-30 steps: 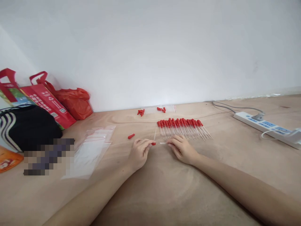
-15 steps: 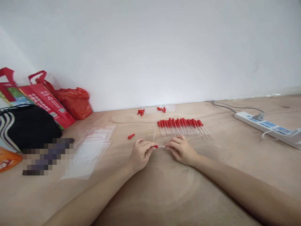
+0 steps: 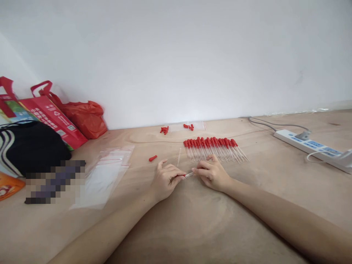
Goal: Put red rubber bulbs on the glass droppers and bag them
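My left hand (image 3: 167,180) is closed on a red rubber dropper bulb, most of it hidden by the fingers. Between the hands a clear dropper tube (image 3: 189,175) shows, its left end at the bulb. My right hand (image 3: 210,175) pinches the tube's other end. Just beyond the left fingers a bare dropper tube (image 3: 179,157) lies on the table. A loose red bulb (image 3: 153,158) rests to its left. Behind my right hand, several droppers with red bulbs (image 3: 210,143) lie side by side in a row, bulbs toward the wall, tips toward me.
Small red bulbs (image 3: 164,130) and a clear bag (image 3: 176,127) lie near the wall. Flat zip bags (image 3: 103,179) are at left, beside a black drawstring bag (image 3: 35,146) and red bags (image 3: 85,117). A white power strip (image 3: 310,145) with cables stands at right.
The tube between my hands has tilted, its left end now lower. My left hand has shifted slightly toward me and its index finger is raised. Both hands keep their grip.
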Tool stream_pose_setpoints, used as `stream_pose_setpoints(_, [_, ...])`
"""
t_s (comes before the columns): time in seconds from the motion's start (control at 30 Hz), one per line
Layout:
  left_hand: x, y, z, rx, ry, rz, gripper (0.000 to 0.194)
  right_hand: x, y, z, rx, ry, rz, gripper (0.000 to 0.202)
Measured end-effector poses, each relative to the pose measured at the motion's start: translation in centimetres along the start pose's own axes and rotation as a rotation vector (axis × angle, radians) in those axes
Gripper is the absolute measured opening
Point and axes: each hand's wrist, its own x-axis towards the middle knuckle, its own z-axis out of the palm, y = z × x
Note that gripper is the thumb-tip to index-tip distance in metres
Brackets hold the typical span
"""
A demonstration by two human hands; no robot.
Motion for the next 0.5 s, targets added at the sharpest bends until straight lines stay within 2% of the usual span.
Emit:
stream_pose_setpoints(0.27, [0.1,0.2,0.0,0.044,0.013,0.036,0.013,0.6,-1.1,-0.4,-0.079,-0.023,-0.034,0.027])
stream_pose_setpoints(0.5, [-0.1,0.5,0.0,0.087,0.003,0.098,0.016,0.8,-1.5,-0.2,-0.054,-0.07,-0.041,0.029])
